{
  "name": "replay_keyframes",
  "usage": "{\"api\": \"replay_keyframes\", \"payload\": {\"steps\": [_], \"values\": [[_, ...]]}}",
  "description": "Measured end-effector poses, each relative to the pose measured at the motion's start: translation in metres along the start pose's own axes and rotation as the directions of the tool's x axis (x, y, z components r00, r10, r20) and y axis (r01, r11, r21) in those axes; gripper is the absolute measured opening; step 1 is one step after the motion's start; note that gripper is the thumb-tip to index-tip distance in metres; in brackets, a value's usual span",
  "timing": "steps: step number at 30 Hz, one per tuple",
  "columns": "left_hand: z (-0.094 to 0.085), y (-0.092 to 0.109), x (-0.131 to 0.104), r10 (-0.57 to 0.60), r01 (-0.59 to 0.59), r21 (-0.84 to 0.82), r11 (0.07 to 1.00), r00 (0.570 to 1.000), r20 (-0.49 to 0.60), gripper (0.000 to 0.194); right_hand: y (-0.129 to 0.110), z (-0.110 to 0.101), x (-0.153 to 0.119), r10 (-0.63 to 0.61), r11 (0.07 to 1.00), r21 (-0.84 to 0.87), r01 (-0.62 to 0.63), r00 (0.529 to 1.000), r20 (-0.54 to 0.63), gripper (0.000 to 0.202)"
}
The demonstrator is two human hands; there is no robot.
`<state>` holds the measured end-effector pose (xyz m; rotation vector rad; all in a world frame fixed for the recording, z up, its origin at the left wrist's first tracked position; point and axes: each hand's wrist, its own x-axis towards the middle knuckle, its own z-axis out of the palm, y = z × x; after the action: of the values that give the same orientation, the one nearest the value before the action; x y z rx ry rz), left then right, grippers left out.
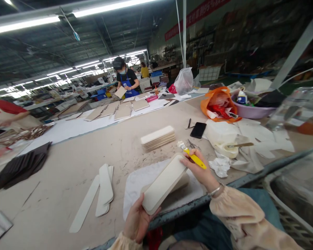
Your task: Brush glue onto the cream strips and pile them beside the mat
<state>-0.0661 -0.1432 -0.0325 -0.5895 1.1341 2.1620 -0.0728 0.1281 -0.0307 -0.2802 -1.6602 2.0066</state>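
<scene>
- The pale panel (164, 185), long and with round corners, is between the two hands, tilted above the table (75, 152)
- The left hand (140, 218) is closed around the lower end of this panel, with the thumb on its edge
- The right hand (198, 166) holds the yellow brush (197, 159) – its head has white matter on it – and the fingertips of this same hand touch the upper end of the panel
- Below the panel, between the hands, some beige material (182, 183) is partly hidden, so I cannot tell its number of pieces; it is over a white sheet (134, 185)
- To the left of the left hand, and a little farther, there are loose pale strips (105, 189), some overlapping
- Beyond both hands stands a neat stack of panels (158, 139)
- Just beyond the right hand are the scissors (191, 144), partly covered, and farther a black phone (198, 130)
- To the right of the right hand is crumpled tissue (220, 167); behind it, a white container (221, 135) with a flat stick (241, 144)
- Farther beyond the right hand are an orange bag (210, 102) and a purple basin (255, 111)
- Well apart, beyond the hands – a co-worker in a blue apron (129, 85) holds a board (120, 92)
</scene>
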Motion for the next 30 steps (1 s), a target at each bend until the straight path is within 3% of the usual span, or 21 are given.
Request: {"api": "replay_keyframes", "payload": {"steps": [5,11,16,23,30], "values": [[0.0,-0.01,-0.008,-0.041,0.042,0.089,0.995,0.999,-0.018,0.064,-0.002,0.001,0.008,-0.005,1.0,0.009,0.005,1.0,0.021,0.041],[-0.001,-0.022,-0.013,0.112,-0.102,0.185,0.977,0.993,-0.046,0.058,-0.008,0.002,0.009,-0.074,0.992,-0.095,0.077,0.997,0.038,0.036],[-0.002,-0.028,-0.015,0.124,-0.117,0.165,0.979,0.992,-0.03,0.056,-0.007,0.001,0.011,-0.087,0.984,-0.153,0.09,0.996,0.026,0.037],[0.0,-0.025,-0.022,0.123,-0.13,0.085,0.988,0.989,0.084,0.045,-0.011,-0.001,0.012,-0.094,0.986,-0.138,0.096,0.995,0.016,0.039],[-0.001,-0.025,-0.018,0.155,-0.163,0.166,0.973,0.986,0.057,0.05,-0.01,-0.001,0.015,-0.068,0.993,-0.099,0.068,0.998,-0.002,0.043]]}}
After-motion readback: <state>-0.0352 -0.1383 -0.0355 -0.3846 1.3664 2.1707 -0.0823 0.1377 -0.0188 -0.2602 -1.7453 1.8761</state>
